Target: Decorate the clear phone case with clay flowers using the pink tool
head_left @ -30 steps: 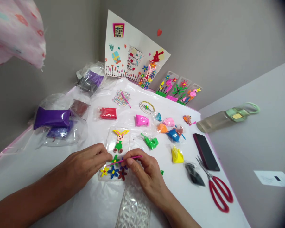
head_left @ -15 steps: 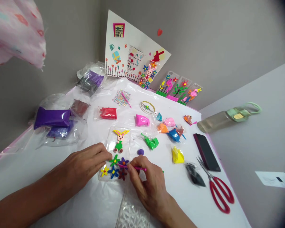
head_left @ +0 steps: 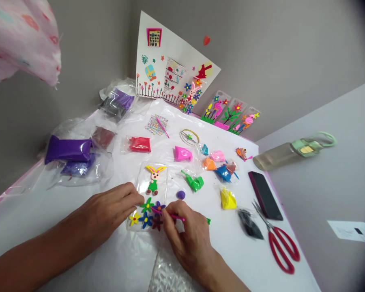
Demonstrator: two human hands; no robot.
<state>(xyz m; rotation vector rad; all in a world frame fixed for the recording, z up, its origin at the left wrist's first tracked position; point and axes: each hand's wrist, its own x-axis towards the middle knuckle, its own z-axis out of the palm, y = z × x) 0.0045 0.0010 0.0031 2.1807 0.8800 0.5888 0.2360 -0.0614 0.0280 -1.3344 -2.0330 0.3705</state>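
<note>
- Bright, even, diffuse light — shadows soft and faint.
- Wide-lens bending at the edges; dark vignette in the right corners.
- Mild glare on clear plastic; centre sharp.

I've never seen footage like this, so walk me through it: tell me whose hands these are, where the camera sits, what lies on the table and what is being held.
There is no machine here. The one view comes from a camera worn on a person's head, looking down at their own bare hands. The left hand rests its fingertips on the edge of a clear plastic phone case decorated with a clay bunny and small clay flowers. The right hand pinches a thin pink stick tool, its tip at the purple clay flower. On the white plastic-covered table lie a small purple clay ball, little bags of coloured clay, red-handled scissors and a dark phone. Finished decorated cases lean against the wall.
</note>
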